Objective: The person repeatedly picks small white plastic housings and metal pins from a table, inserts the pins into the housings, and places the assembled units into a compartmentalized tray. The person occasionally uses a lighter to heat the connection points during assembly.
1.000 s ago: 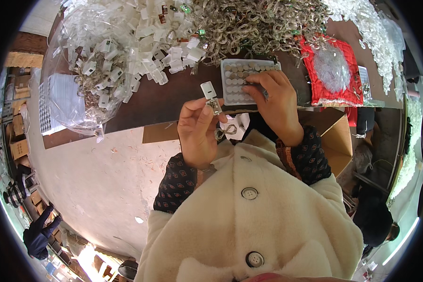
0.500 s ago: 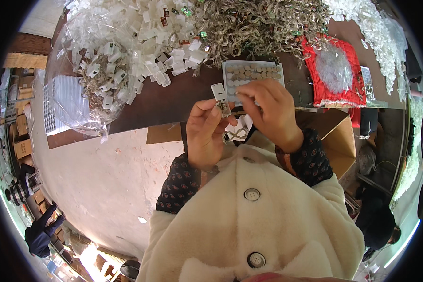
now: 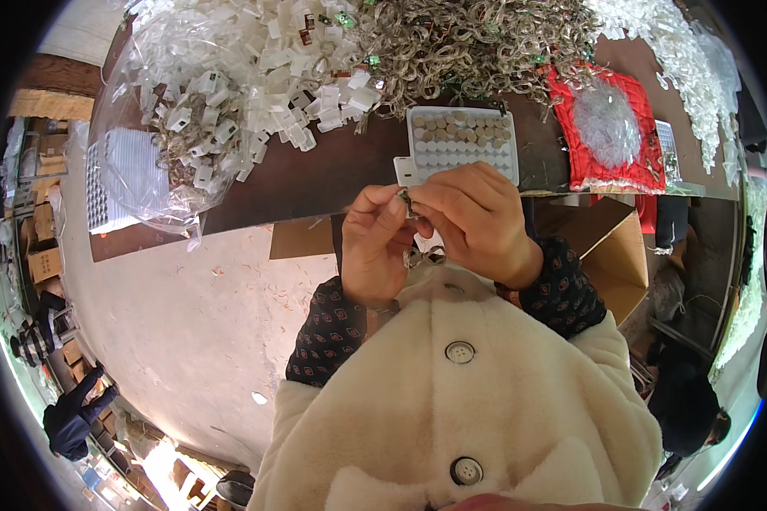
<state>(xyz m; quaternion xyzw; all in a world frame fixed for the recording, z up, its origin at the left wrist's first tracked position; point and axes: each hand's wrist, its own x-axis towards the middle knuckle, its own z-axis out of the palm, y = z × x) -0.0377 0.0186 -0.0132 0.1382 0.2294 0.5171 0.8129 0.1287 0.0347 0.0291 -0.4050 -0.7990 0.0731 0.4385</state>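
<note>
Pinching a case (image 3: 406,171) near the tray's (image 3: 412,140) discs (image 3: 464,134), left fingers (image 3: 388,215) meet pressed-together right fingers (image 3: 443,200); a bag (image 3: 175,219) left of the tray holds cases (image 3: 203,176).

The 2 hands meet at the centre of the frame: the left hand (image 3: 373,249) grips a small white case (image 3: 406,170), its flat end standing above the fingers, and the right hand (image 3: 479,223) pinches close against its lower part. A wire loop (image 3: 424,256) shows between them. Just above the right hand, a pale tray (image 3: 412,128) of round discs (image 3: 469,133) lies on the dark counter (image 3: 315,175). Loose white pieces (image 3: 268,55) and a clear bag (image 3: 193,228) occupy the upper left, coiled wires (image 3: 477,51) the top centre, and a red cloth (image 3: 574,162) the upper right.
</note>
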